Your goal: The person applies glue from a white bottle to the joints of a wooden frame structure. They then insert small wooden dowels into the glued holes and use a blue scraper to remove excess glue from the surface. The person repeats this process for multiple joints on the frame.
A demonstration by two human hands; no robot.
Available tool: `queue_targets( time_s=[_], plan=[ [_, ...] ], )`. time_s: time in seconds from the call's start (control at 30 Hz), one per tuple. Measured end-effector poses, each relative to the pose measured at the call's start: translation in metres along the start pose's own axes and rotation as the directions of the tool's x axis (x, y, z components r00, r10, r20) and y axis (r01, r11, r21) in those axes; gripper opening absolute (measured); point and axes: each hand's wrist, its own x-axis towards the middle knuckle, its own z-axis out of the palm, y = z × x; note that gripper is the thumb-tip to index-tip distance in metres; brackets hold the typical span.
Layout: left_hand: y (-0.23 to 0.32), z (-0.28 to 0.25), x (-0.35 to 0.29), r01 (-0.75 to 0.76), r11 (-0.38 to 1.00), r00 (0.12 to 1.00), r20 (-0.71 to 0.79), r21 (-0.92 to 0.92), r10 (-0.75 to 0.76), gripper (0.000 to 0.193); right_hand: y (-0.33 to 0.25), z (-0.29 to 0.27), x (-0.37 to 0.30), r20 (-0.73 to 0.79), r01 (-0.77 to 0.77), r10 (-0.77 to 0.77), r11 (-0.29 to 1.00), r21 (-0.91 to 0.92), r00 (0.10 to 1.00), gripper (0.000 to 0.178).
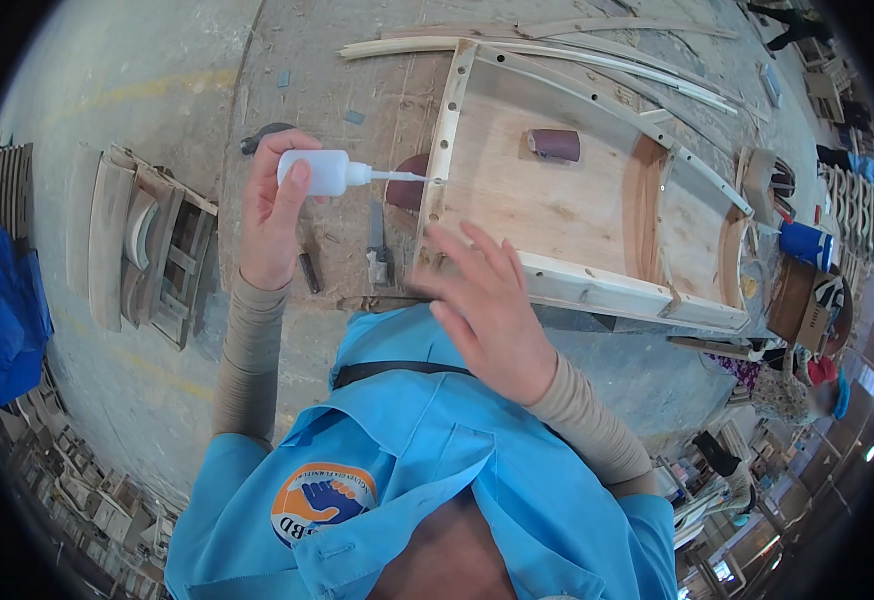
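Left hand (272, 225): fingers and thumb clamped around a white plastic squeeze bottle (327, 172) at 10 o'clock; it lay nearly on its side, probably so that its thin nozzle (397, 176) could point toward 3 at the wood.

Right hand (497, 330): fingers apart, spread and slightly blurred, holding nothing; it hung by the near-left corner of the frame, perhaps to steady it. Contact: could not tell.

Frame: pale, tapering wooden frame with a flat panel floor (567, 215), at 2 o'clock; its wide end faced the bottle, likely keeping the holed end rail (447, 120) within reach. Nozzle tip appeared at that rail.

Sandpaper: maroon curled roll (554, 145) on the panel, 1 o'clock; rounded maroon piece (407, 185) just outside the rail.

Surface: scuffed brown worktop (302, 55), littered with chips; grey flat metal tool (377, 235) toward 11, long pale wooden strips (547, 48) at 1.

Room: stacked curved wooden parts (147, 250) and blue plastic sheeting (2, 310) at 9; blue cylindrical container (805, 243) at 3.
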Motion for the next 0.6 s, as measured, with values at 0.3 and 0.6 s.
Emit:
queue_targets(
  time_s=[0.3,0.6],
  plan=[
    [0.009,0.005,-0.005,-0.025,0.98,0.992,0.124,0.196,0.001,0.024,0.02,-0.01,-0.024,-0.245,-0.208,0.178,0.973,-0.101,0.953,0.057],
    [0.011,0.011,0.001,-0.13,0.923,0.981,0.182,0.363,0.066,0.024,0.053,-0.007,-0.034,-0.285,-0.36,0.297,0.91,-0.203,0.911,0.09]
  ],
)
